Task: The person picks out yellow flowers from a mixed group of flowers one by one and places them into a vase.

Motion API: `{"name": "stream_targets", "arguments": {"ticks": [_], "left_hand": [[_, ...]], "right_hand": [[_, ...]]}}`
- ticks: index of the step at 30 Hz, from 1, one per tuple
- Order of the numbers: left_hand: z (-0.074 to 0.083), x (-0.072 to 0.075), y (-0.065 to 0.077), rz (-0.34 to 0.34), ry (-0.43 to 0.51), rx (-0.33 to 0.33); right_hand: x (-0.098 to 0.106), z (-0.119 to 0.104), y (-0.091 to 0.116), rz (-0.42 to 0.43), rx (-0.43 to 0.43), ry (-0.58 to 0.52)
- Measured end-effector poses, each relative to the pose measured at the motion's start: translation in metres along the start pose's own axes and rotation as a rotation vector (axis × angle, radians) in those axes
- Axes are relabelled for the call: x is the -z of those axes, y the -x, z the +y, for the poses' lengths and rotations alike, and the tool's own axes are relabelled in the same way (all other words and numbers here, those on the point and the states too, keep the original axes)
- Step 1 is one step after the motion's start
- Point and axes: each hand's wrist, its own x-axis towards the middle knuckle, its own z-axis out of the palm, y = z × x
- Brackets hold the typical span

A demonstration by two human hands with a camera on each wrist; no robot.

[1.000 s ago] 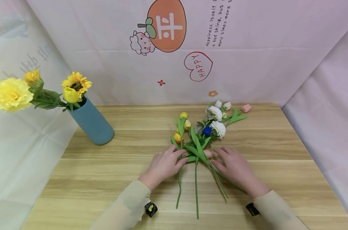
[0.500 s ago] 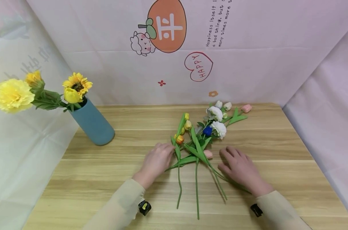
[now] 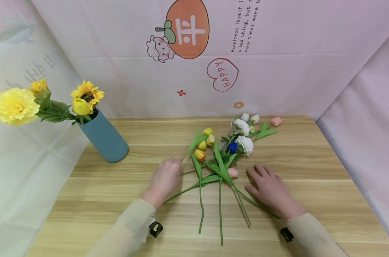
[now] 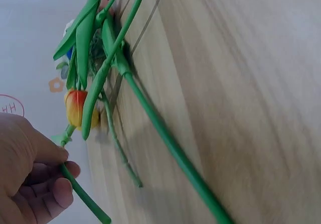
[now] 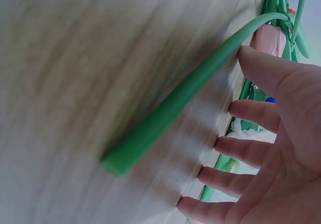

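Observation:
My left hand [image 3: 163,179] pinches the green stem [image 4: 86,199] of a yellow tulip [image 3: 208,131] between thumb and fingers, left of the pile. The stem's cut end sticks out below the fingers in the left wrist view. An orange-yellow tulip [image 3: 200,154] lies just beyond this hand. My right hand [image 3: 271,189] rests on the table, fingers spread and holding nothing, beside a pink tulip [image 3: 232,172]. A green stem [image 5: 165,108] runs close past its thumb in the right wrist view. Crossed leaves and stems [image 3: 221,162] fill the middle.
At the left stands a blue vase [image 3: 105,137] holding yellow flowers, including a sunflower [image 3: 86,95]. White flowers [image 3: 244,144], a blue tulip [image 3: 232,146] and another pink tulip [image 3: 276,121] lie toward the back of the wooden table [image 3: 143,139]. A printed cloth [image 3: 124,82] hangs behind.
The left hand has drawn back left from the pile and now grips a yellow tulip's stem, its leaves swung left. The right hand has shifted slightly right, away from the pink tulip.

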Motion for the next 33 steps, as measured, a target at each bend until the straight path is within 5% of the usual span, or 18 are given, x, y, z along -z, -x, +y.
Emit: {"name": "stream_targets", "arguments": {"ticks": [6, 15, 26, 33], "left_hand": [[-0.01, 0.008, 0.0, 0.006, -0.064, 0.023], [-0.033, 0.035, -0.006, 0.167, -0.212, 0.013], [-0.061, 0.096, -0.036, 0.573, -0.271, -0.056], [-0.072, 0.122, -0.047, 0.697, -0.31, -0.079]], "right_hand": [[0.0, 0.0, 0.0, 0.002, 0.002, -0.009], [0.0, 0.001, -0.001, -0.005, 0.004, -0.017], [-0.001, 0.001, 0.0, 0.0, 0.012, -0.015], [0.0, 0.002, -0.001, -0.01, 0.003, -0.026]]}}
